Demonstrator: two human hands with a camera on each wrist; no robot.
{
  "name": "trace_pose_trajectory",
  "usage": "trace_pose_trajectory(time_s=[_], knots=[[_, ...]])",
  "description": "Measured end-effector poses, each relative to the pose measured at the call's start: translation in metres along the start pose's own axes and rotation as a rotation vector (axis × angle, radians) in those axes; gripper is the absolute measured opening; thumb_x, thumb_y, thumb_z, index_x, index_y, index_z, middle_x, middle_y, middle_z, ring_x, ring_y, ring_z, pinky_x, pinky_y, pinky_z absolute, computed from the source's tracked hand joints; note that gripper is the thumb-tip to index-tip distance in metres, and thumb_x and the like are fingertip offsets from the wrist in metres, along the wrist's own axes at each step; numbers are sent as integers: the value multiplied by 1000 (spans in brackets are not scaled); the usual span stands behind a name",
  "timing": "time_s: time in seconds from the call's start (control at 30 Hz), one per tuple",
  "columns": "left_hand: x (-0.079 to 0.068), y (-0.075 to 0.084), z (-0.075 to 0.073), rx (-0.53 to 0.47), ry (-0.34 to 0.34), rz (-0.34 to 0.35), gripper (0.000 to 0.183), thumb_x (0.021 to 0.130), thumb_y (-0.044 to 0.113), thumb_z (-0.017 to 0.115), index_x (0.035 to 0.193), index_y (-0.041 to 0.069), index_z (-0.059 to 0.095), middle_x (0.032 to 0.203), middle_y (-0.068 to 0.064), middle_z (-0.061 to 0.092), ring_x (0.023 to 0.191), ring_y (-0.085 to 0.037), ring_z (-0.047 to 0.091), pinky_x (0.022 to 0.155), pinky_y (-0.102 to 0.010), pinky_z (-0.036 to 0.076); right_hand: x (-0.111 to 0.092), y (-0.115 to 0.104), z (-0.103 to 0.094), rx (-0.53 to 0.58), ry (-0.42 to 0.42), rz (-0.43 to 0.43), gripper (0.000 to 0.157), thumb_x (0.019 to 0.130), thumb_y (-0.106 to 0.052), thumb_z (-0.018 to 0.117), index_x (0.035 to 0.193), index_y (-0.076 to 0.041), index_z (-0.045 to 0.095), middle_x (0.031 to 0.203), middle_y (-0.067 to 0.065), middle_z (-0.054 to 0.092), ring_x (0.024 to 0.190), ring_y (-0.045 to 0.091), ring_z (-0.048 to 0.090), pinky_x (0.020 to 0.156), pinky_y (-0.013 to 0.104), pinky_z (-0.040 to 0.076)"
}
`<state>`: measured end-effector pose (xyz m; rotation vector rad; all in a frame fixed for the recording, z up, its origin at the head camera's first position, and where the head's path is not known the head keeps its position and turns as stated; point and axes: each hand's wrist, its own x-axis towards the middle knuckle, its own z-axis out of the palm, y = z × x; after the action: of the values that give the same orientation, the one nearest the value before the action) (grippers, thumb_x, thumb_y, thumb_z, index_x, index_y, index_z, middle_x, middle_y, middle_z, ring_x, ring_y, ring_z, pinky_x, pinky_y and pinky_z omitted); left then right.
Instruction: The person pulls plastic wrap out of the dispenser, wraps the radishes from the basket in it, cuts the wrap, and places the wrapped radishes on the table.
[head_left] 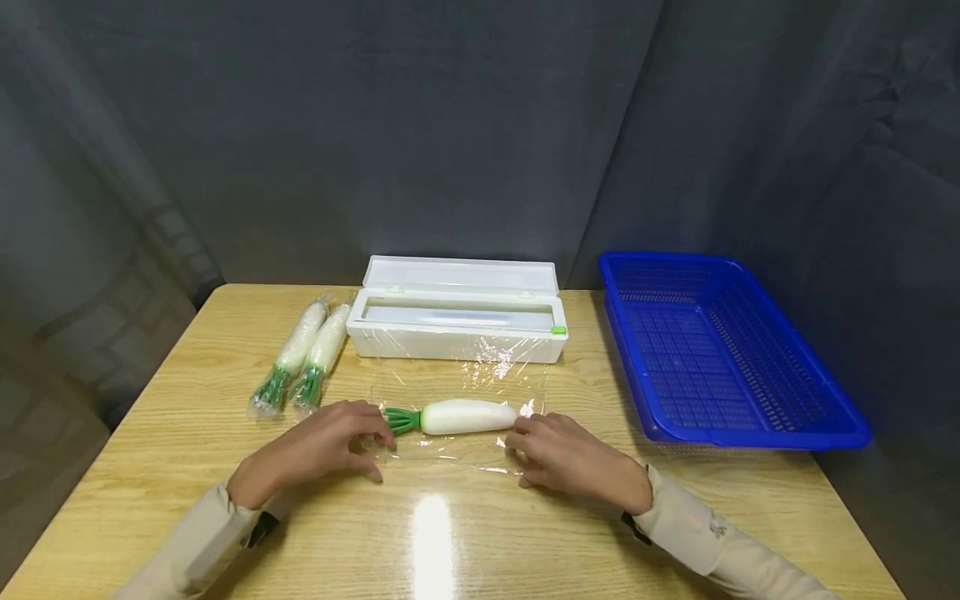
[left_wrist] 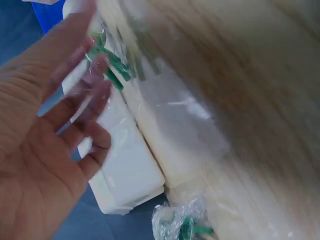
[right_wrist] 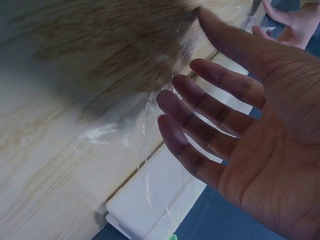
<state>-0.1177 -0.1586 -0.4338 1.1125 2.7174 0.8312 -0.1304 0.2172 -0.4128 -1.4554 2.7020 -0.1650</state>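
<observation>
A white radish [head_left: 467, 416] with green stems [head_left: 402, 420] lies crosswise on a sheet of clear cling film [head_left: 442, 447]. The film runs back to a white cling film dispenser [head_left: 457, 343] whose lid is raised. My left hand [head_left: 330, 446] is beside the stem end, fingers loosely bent at the film's left edge. At the radish's thin tip is my right hand [head_left: 562, 454], its fingertips right at the film's right edge. In the right wrist view the fingers [right_wrist: 192, 117] are spread and slightly bent, the thumb apart from them.
Two film-wrapped radishes [head_left: 302, 340] lie side by side at the back left, next to the dispenser. A blue plastic basket [head_left: 648, 408] stands on the right side of the wooden table [head_left: 360, 550]. Dark cloth [head_left: 450, 125] hangs behind the table.
</observation>
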Motion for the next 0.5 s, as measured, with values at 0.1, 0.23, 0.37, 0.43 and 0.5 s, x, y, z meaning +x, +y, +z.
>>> trace_pose_trajectory(time_s=[0.1, 0.23, 0.37, 0.43, 0.5], knots=[[-4, -1, -3, 109, 21, 37, 35, 76, 34, 92, 106, 23, 78, 104, 13, 69, 92, -4, 61, 78, -28, 53, -1, 0, -1, 5, 18, -7, 26, 84, -19, 88, 99, -13, 67, 101, 0, 67, 79, 11, 57, 72, 30, 53], [-8, -4, -5, 179, 69, 72, 28, 79, 20, 92, 104, 20, 79, 101, 11, 70, 91, -8, 64, 79, -32, 55, -2, 2, 0, 0, 46, -24, 20, 88, -9, 82, 100, -12, 66, 101, 2, 69, 78, 13, 61, 69, 29, 53], [-8, -7, -3, 238, 106, 114, 21, 83, 12, 88, 101, 18, 80, 98, 9, 72, 90, -10, 66, 80, -34, 56, -4, 2, 2, -17, 67, -38, 20, 88, -5, 79, 101, -11, 65, 100, 3, 69, 76, 14, 61, 67, 29, 53], [-8, -9, -1, 264, 127, 140, 18, 83, 10, 87, 98, 18, 80, 96, 9, 73, 89, -10, 65, 79, -33, 55, -4, 2, 3, -20, 77, -40, 19, 88, -2, 78, 99, -11, 64, 98, 2, 69, 74, 13, 59, 65, 27, 52], [-8, -10, 0, 270, 150, 166, 18, 82, 9, 87, 95, 19, 80, 94, 10, 73, 86, -8, 65, 78, -32, 54, -3, 2, 3, -22, 81, -42, 19, 88, 1, 76, 97, -11, 63, 94, 1, 67, 70, 12, 56, 63, 26, 50]])
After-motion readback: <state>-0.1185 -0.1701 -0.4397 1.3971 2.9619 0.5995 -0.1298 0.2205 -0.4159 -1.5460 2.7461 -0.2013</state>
